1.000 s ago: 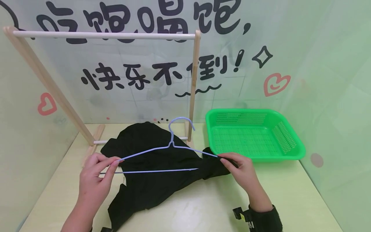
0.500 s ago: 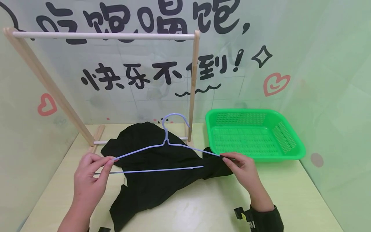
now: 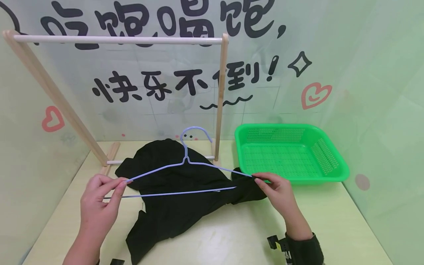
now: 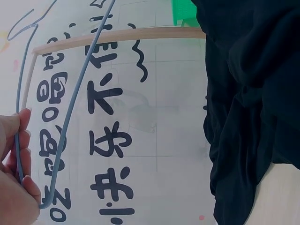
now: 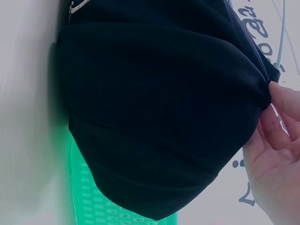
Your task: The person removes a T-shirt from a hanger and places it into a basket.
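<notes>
A light-blue clothes hanger (image 3: 165,167) is held up over a black garment (image 3: 185,206), its hook pointing up. My left hand (image 3: 101,204) pinches the hanger's left shoulder between thumb and fingers. In the left wrist view the hanger's bent corner lies by the palm, outside the cloth. At the other end, my right hand (image 3: 276,191) pinches a raised edge of the garment. The hanger's right corner is hidden in or behind the cloth there. In the right wrist view the fabric hangs broad and dark from the fingertips (image 5: 276,91).
A wooden rack with a white top rail (image 3: 119,39) stands at the back left. At the back right sits a green plastic basket (image 3: 291,180), close to the garment's raised part. Walls with printed lettering enclose the pale tabletop (image 3: 225,243).
The hanger has shifted left and slightly up, with my left hand moving left along with it. My right hand has stayed almost in place, gripping the cloth throughout.
</notes>
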Motion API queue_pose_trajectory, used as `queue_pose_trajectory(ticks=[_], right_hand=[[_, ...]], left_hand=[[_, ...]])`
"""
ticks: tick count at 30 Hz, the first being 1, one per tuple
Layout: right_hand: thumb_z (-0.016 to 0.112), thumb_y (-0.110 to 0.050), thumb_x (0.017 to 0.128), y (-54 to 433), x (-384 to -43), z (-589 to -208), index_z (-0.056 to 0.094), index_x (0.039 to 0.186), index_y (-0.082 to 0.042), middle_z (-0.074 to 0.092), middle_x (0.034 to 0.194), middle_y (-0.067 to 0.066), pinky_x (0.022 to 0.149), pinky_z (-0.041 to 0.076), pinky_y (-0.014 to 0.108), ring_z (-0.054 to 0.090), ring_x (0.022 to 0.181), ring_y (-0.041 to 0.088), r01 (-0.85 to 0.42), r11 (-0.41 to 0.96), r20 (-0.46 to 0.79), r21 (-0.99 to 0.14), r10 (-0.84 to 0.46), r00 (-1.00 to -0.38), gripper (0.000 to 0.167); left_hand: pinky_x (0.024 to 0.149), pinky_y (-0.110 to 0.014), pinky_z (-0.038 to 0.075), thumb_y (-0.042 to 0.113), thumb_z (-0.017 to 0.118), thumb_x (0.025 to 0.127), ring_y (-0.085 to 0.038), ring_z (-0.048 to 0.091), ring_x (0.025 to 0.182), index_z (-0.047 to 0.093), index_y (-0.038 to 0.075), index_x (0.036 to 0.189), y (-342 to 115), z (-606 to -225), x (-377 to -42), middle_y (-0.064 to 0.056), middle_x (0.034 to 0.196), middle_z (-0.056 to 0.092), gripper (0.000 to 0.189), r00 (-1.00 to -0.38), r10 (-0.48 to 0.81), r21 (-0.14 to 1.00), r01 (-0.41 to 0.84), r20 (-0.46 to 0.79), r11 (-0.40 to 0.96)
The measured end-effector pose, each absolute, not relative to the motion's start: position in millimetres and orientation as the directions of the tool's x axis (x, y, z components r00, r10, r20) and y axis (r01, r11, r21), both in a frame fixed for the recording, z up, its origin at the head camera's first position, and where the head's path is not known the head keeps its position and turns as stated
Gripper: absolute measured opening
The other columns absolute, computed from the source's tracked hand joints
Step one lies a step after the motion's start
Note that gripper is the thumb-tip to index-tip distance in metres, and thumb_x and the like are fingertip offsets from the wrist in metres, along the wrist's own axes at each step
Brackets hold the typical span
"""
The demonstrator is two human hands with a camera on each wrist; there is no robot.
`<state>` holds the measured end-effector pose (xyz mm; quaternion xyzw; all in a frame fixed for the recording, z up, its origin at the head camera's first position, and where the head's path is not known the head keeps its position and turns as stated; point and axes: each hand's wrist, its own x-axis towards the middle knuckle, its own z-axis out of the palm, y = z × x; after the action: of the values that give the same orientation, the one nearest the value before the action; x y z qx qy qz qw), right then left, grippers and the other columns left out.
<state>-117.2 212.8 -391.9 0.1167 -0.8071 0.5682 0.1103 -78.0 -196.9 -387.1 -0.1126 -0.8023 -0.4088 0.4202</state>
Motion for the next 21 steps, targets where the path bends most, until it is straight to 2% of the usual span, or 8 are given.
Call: queue_pose_trajectory(ticks=[7, 11, 16, 21], right_hand=[[0.065, 0.007, 0.083, 213.7, -118.0, -394.2, 0.068, 0.099, 0.009, 0.065, 0.091, -0.014, 0.055, 0.046, 0.017, 0.062, 0.066, 0.01, -0.324, 0.298, 0.32, -0.898, -0.065, -0.945, 0.016], [0.065, 0.007, 0.083, 214.8, -118.3, -396.4, 0.068, 0.099, 0.009, 0.065, 0.092, -0.013, 0.055, 0.045, 0.016, 0.06, 0.068, 0.007, -0.336, 0.28, 0.332, -0.899, -0.063, -0.941, 0.016], [0.065, 0.008, 0.083, 215.5, -118.2, -398.5, 0.068, 0.098, 0.01, 0.065, 0.091, -0.014, 0.05, 0.04, 0.018, 0.053, 0.065, 0.001, -0.341, 0.263, 0.34, -0.903, -0.051, -0.939, 0.016], [0.064, 0.009, 0.083, 217.4, -120.9, -403.9, 0.067, 0.099, 0.012, 0.065, 0.091, -0.016, 0.046, 0.036, 0.021, 0.05, 0.062, 0.0, -0.341, 0.249, 0.341, -0.907, -0.044, -0.939, 0.016]], left_hand=[[0.063, -0.011, 0.029, -0.008, 0.07, 0.076, 0.005, 0.044, 0.084, 0.073, -0.007, 0.084, -198.1, -387.2, -77.9, 0.007, 0.079, 0.051, 0.008, -0.626, -0.182, 0.573, 0.506, 0.758, 0.645], [0.063, -0.011, 0.03, -0.009, 0.071, 0.076, 0.004, 0.044, 0.084, 0.073, -0.007, 0.085, -197.8, -386.9, -77.6, 0.008, 0.079, 0.051, 0.009, -0.631, -0.189, 0.582, 0.502, 0.753, 0.639], [0.063, -0.011, 0.03, -0.007, 0.07, 0.078, 0.004, 0.044, 0.084, 0.073, -0.007, 0.085, -197.8, -386.6, -77.6, 0.008, 0.079, 0.051, 0.007, -0.63, -0.191, 0.587, 0.511, 0.752, 0.628], [0.063, -0.011, 0.03, -0.01, 0.071, 0.075, 0.003, 0.045, 0.083, 0.072, -0.008, 0.084, -199.2, -388.0, -77.9, 0.008, 0.079, 0.051, 0.009, -0.633, -0.195, 0.594, 0.512, 0.749, 0.62]])
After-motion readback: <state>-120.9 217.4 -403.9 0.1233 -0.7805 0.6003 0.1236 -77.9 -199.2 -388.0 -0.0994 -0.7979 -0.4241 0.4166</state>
